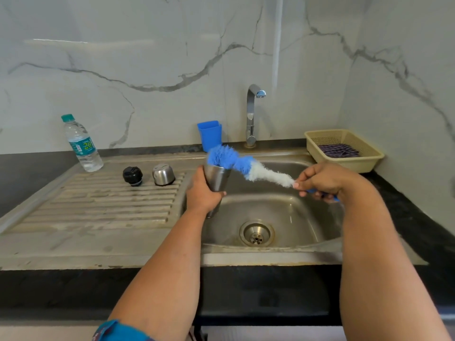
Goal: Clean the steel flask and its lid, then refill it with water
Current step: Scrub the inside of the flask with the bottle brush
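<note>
The left hand [202,193] held the steel flask [216,179] over the left side of the sink [283,212]. Its fingers were curled round the flask's middle. The flask leaned a little, with its open mouth up and toward the far side.

The right hand [322,182] held a bottle brush [246,166] by its thin blue handle, with the fingers curled round it. The brush ran from the right hand up and left to the flask. Its tip was at the mouth of the flask. The bristles near the tip were blue, and the ones near the right hand were white. Most of the bristles were outside the flask.

On the ribbed draining board [103,205], left of the sink, sat two parts of the flask. The black stopper [133,175] was on the left. The steel cap [163,174] was just beside it on the right, with its open side down. They were close together, but I could not tell if they touched.

A plastic water bottle [82,143] with a green top stood at the far left of the board. A blue holder [210,135] stood at the far edge of the sink, next to the tap [252,114]. No water was coming from the tap. On the dark desk [418,217] at the far right sat a cream basket [344,150] with a purple cloth [338,150] in it.
</note>
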The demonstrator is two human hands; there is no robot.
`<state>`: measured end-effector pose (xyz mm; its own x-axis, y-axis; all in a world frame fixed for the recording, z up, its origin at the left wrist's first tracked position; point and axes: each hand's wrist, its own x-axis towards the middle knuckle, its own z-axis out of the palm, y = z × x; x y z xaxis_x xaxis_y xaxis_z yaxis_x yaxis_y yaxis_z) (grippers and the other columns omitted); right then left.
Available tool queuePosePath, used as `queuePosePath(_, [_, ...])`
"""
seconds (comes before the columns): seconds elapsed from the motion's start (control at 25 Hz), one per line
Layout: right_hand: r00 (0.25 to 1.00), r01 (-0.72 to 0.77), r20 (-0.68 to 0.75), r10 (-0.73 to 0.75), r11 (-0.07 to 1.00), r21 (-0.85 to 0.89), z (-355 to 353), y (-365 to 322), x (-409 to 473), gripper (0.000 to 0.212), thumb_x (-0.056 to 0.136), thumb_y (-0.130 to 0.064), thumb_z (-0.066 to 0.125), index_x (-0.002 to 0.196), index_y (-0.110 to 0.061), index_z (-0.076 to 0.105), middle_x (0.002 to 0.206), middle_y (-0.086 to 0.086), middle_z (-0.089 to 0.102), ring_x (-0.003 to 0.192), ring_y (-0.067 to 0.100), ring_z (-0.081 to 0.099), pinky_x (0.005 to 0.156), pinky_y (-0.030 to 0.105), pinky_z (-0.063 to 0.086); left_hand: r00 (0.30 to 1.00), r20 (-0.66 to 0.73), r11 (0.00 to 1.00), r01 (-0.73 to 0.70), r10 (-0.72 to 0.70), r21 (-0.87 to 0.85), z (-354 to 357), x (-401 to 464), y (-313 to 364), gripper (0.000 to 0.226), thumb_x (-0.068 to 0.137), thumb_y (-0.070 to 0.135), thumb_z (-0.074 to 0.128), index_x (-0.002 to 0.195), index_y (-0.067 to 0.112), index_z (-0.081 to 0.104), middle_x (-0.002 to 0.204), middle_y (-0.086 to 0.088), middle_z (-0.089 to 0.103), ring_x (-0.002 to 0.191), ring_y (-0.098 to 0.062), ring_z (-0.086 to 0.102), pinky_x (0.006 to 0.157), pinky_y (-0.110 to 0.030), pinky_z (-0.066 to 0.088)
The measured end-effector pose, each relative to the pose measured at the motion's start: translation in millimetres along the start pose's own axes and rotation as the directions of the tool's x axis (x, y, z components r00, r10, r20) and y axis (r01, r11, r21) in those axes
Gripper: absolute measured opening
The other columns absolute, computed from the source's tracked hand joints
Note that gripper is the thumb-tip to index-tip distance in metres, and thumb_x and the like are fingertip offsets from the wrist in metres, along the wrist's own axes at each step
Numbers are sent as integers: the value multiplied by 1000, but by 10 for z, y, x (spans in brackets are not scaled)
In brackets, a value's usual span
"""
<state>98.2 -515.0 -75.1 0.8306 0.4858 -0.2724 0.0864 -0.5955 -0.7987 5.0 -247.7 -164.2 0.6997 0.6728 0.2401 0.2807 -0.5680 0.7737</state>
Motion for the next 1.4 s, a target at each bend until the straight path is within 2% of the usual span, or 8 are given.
queuePosePath(0.08, [999,20,-33,-20,1000,5,98,-62,18,10,86,-17,70,80,-10,67,57,0,63,44,10,38,35,14,26,1000,15,1000,-20,20,18,28,-14,28,85,63,23,89,133,23,40,131,-3,54,123,-28,51,101,-46,45])
queuePosePath(0.24, [999,-17,30,17,1000,-2,-53,-3,-67,11,85,-15,70,87,-4,67,65,5,64,43,10,39,34,16,27,998,-68,999,16,-19,-44,-28,19,9,77,67,22,87,130,20,43,124,-2,55,118,-26,52,92,-36,41])
queuePosePath(0.4, [1000,-7,-18,8,1000,13,73,-73,-27,9,87,-17,69,83,-9,66,57,1,62,44,9,38,37,17,26,998,-7,997,-59,60,50,18,-20,56,83,66,23,88,133,21,40,128,-4,54,119,-27,52,97,-42,45])
queuePosePath(0.56, [1000,-21,17,21,999,30,33,-45,-2,8,86,-15,70,84,-7,66,62,3,64,43,9,38,38,17,25,998,-57,1000,5,-5,-5,-39,26,7,78,66,22,88,130,21,43,125,-4,56,118,-26,53,93,-39,44])
queuePosePath(0.84, [999,25,23,-25,999,30,140,-80,80,9,87,-16,70,83,-9,66,62,3,64,42,8,37,39,17,24,1000,24,997,-21,19,76,29,42,-1,88,63,24,89,135,23,39,131,-4,53,121,-27,51,101,-48,45])
queuePosePath(1.12, [977,186,-139,-159,960,211,53,37,158,8,89,-18,67,85,-12,65,73,5,66,46,8,35,38,16,22,996,-44,981,63,-73,-184,-78,114,-111,79,59,32,91,123,31,44,116,8,58,108,-18,58,96,-43,50])
queuePosePath(1.24, [970,177,-210,-120,945,277,233,17,278,9,93,-19,62,86,-14,64,75,6,63,46,9,33,35,15,22,989,-64,935,102,-131,-341,-137,72,-73,81,62,31,91,124,25,38,115,9,52,107,-15,54,96,-39,48])
queuePosePath(1.4, [989,91,-137,-62,971,222,523,20,347,14,94,-21,59,92,-9,66,76,8,64,47,9,37,39,19,25,973,-127,851,101,-192,-515,-350,2,-72,76,65,27,90,121,23,38,118,6,54,107,-15,57,92,-33,47])
